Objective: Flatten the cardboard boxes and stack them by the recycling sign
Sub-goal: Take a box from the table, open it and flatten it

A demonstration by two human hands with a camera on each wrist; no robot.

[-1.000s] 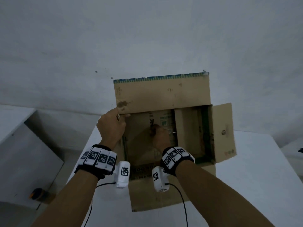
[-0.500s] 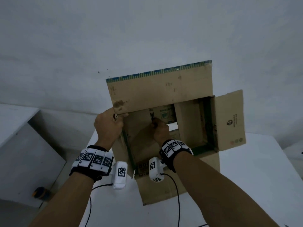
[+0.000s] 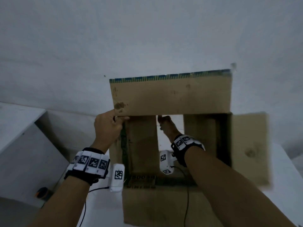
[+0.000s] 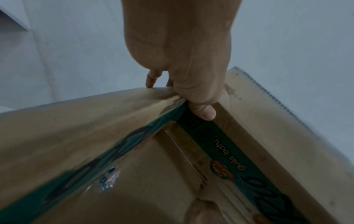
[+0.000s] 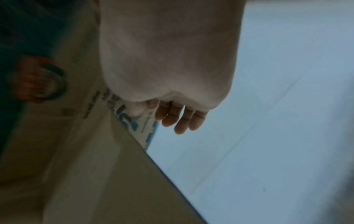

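Note:
I hold a brown cardboard box [image 3: 172,99] with green print above the white table [image 3: 287,177], its open end towards me and its flaps spread. My left hand [image 3: 111,126] grips the box's upper left corner, thumb inside on the green band [image 4: 203,112] and fingers behind. My right hand [image 3: 165,126] reaches inside the box and pinches the edge of an inner flap, with the thumb on its printed face [image 5: 138,109] and the fingers behind. Between the two inner flaps a gap shows the table. The side flap [image 3: 249,148] at the right is blurred.
A white wall [image 3: 147,38] stands close behind the box. To the left is a white cabinet [image 3: 24,145], with an orange and black object [image 3: 42,193] on the floor beside it. Thin cables hang from the wrist cameras.
The inner flaps have parted, opening a gap through the far end of the box. My right hand went deeper and higher with the flap edge. The left hand's grip stayed.

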